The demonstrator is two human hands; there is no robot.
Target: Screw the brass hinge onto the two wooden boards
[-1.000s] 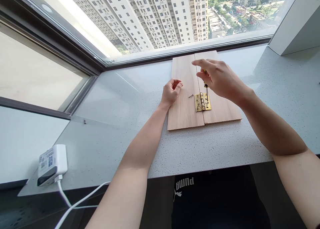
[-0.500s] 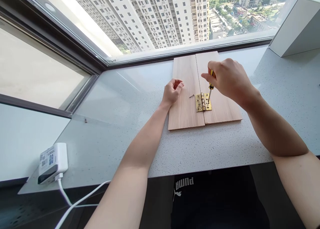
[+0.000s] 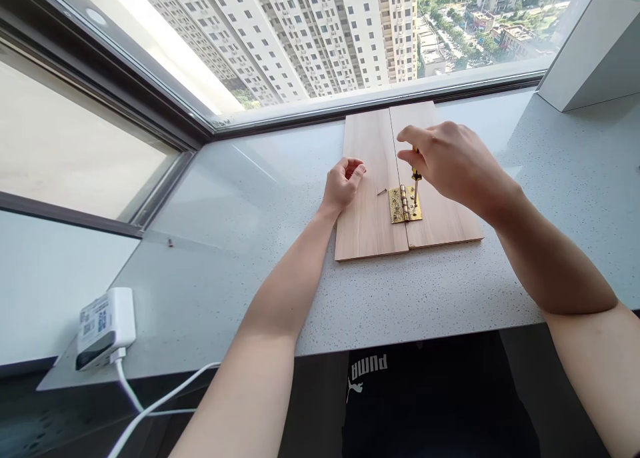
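Right hand [image 3: 447, 161]: closed around yellow and black screwdriver [image 3: 415, 175], thin tip pointing straight down at the brass hinge [image 3: 405, 204]. Tip touching metal or just above it: too small to tell.

Left hand [image 3: 344, 183]: loose, fingers curled, nothing held, resting at the outer edge of left board [image 3: 365, 228].

Hands: apart, with the seam of the boards between them.

Hinge spot: low on the boards, near the middle of the frame, flat across the seam, pin running up and down along the seam. Right hand much nearer, almost over it.

Boards: left board and right board [image 3: 445, 221] side by side, long sides pointing up the frame toward the window.

Small screw [image 3: 381, 192]: lying flat on left board, between left hand and hinge.

Counter: speckled gray stone [image 3: 225, 298] under everything.
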